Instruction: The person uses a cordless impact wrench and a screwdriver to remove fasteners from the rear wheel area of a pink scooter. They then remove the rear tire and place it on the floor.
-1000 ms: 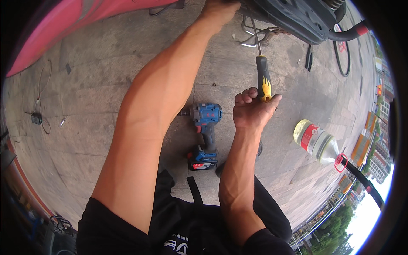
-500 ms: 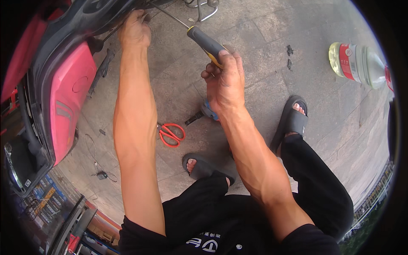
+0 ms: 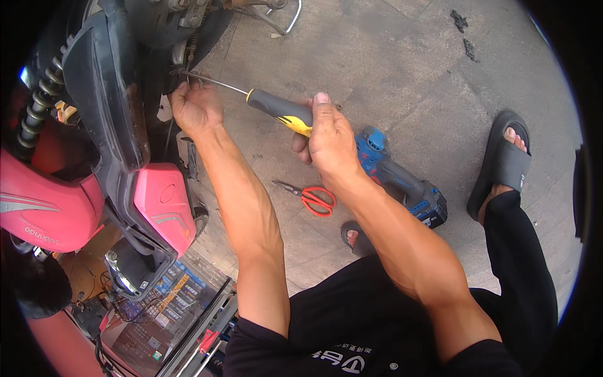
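My right hand is wrapped round the grey and yellow handle of a screwdriver. Its metal shaft slants up and left to the underside of a pink and black scooter. At the shaft's far end is my left hand, palm up, with its fingers curled close to the tip and the scooter's lower parts. What those fingers grip is too small and partly hidden to name. Under my right forearm lies a blue and black cordless power tool on the paving.
Red-handled scissors lie on the paving between my forearms. A coil spring and a metal stand belong to the scooter's side. At lower left stands a glass case with boxes. My sandalled foot is at right.
My view has swung left and down along the scooter, bringing more of it and the power tool into sight. The clear bottle has left the picture. The screwdriver stays in my right hand.
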Available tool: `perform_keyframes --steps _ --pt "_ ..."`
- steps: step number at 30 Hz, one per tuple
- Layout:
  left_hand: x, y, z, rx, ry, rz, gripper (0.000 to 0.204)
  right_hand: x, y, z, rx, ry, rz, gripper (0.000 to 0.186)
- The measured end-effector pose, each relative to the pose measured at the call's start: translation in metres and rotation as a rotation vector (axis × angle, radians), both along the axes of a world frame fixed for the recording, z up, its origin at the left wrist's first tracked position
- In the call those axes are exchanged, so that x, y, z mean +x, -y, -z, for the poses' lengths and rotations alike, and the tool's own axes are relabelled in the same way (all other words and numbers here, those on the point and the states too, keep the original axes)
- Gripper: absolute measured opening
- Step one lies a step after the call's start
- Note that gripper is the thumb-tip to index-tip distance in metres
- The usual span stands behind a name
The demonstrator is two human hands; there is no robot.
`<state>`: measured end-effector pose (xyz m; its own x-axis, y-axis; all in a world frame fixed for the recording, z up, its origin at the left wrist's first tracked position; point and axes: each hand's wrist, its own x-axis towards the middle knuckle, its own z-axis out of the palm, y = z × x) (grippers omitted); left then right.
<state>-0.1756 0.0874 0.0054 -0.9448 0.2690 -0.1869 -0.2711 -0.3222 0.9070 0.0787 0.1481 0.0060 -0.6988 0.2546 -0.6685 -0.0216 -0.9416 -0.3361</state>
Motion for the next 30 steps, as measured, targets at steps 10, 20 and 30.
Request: perform_keyframes --steps 10,20,30 --pt "0.001 0.007 0.002 0.022 0.031 0.02 0.035 -0.008 -0.005 0.0 -0.218 0.145 0.052 0.037" --pt "0.003 0.003 0.0 0.014 -0.006 -0.038 0.015 -0.009 -0.006 -0.004 -0.031 0.101 0.153 0.03" --pt "-0.002 0.008 0.004 -0.006 -0.038 0.084 0.027 -0.002 -0.004 -0.03 1.013 -0.069 0.298 0.029"
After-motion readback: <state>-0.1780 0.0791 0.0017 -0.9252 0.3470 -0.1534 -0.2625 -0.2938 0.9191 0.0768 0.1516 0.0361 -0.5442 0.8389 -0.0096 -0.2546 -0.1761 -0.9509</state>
